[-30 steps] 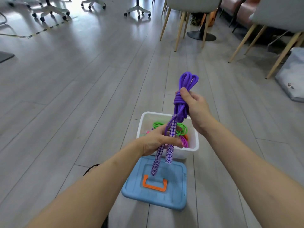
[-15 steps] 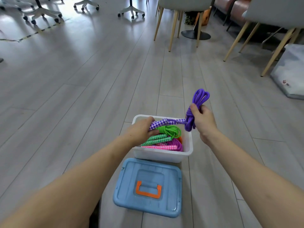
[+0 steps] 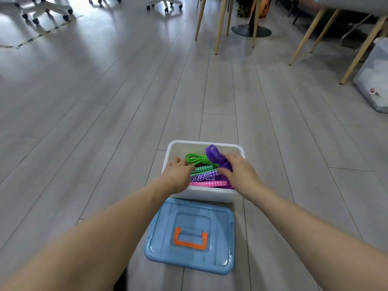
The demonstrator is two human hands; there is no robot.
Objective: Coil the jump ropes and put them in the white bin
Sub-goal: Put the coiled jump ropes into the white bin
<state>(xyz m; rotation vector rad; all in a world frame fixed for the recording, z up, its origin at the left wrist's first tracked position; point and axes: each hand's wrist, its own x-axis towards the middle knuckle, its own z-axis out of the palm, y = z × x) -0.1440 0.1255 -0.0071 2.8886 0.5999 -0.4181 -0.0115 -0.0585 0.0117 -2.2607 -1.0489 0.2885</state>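
Nearest on the floor lies the blue lid [image 3: 190, 236], its orange handle [image 3: 190, 240] up, its far edge just beside the white bin [image 3: 206, 196]. One risk sits here: a forearm drawn back low could catch the lid and knock it into the bin.

Both hands reach down into the bin. The left hand [image 3: 178, 172] lies over the near-left rim with its fingers laid fairly flat on the handle ends; it seems to press rather than grip, though the fingertips are out of sight. The right hand [image 3: 238, 172] covers the purple rope [image 3: 215, 155], fingers spread loosely over the coil; whether any finger hooks a strand beneath I cannot tell.

The purple rope is inside the bin, at its right side, with one loop standing up toward the far wall. The green rope [image 3: 196, 159] lies just left of it, and the pink handles [image 3: 207, 184] run along the near wall.

The main danger is spring-back: if the purple coil is loose, it could unwind or rise over the rim once the hands lift, or a caught finger could drag it out again.

Hidden: the bin's floor, the purple coil's wrap, and where each rope ends. Farther off, chair legs [image 3: 220, 24] are cut off at the top.
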